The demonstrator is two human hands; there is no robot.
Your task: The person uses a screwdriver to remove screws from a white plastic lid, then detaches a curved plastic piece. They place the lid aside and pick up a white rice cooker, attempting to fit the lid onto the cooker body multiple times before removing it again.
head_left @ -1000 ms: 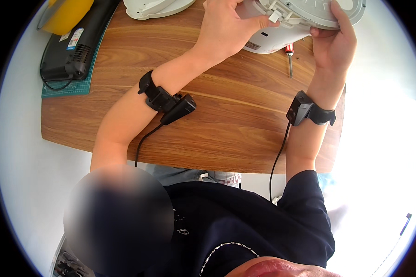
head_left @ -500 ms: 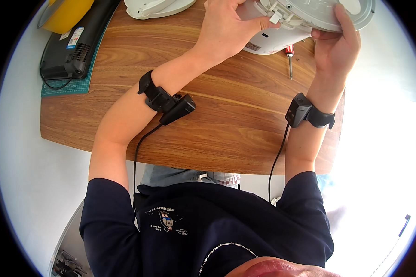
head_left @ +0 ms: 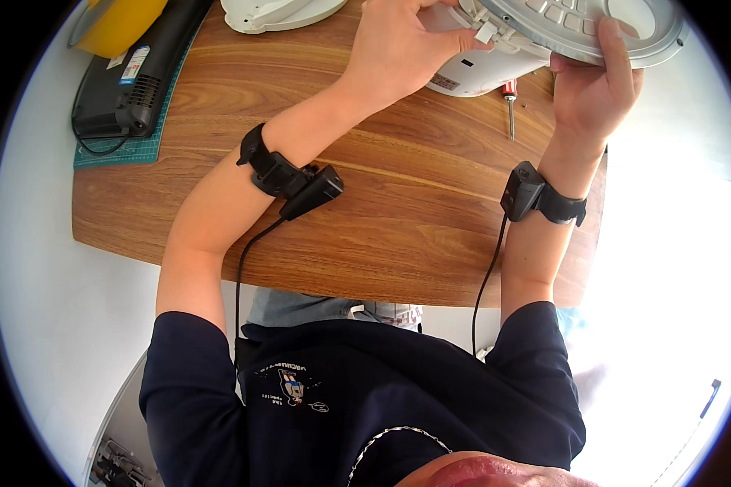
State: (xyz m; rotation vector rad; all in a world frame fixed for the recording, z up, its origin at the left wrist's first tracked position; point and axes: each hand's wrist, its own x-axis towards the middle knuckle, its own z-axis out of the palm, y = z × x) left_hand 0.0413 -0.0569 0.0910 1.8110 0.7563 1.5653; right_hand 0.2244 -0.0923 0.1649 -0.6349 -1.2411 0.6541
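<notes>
A white, rounded appliance (head_left: 495,71) that looks like a rice cooker stands at the far edge of the table, partly cut off by the top of the view. Its round grey lid (head_left: 556,18), patterned with raised cells, is lifted and tilted at the hinge. My right hand (head_left: 594,97) grips the lid's right rim, thumb on the upper face and fingers underneath. My left hand (head_left: 398,53) is closed at the hinge side, thumb pressed against a small white hinge piece (head_left: 486,32); its other fingers are partly hidden. A red-handled screwdriver (head_left: 509,89) lies beside the appliance.
At far left, a black device (head_left: 122,101) with a cable rests on a green cutting mat (head_left: 150,146), a yellow bowl-like thing (head_left: 130,24) on top. A white plastic cover (head_left: 280,16) sits at the back. Cables hang from both wrist-worn units.
The lid has shifted right and tilted, showing more of its patterned face. My right hand has moved slightly right with it, while my left hand stays at the hinge.
</notes>
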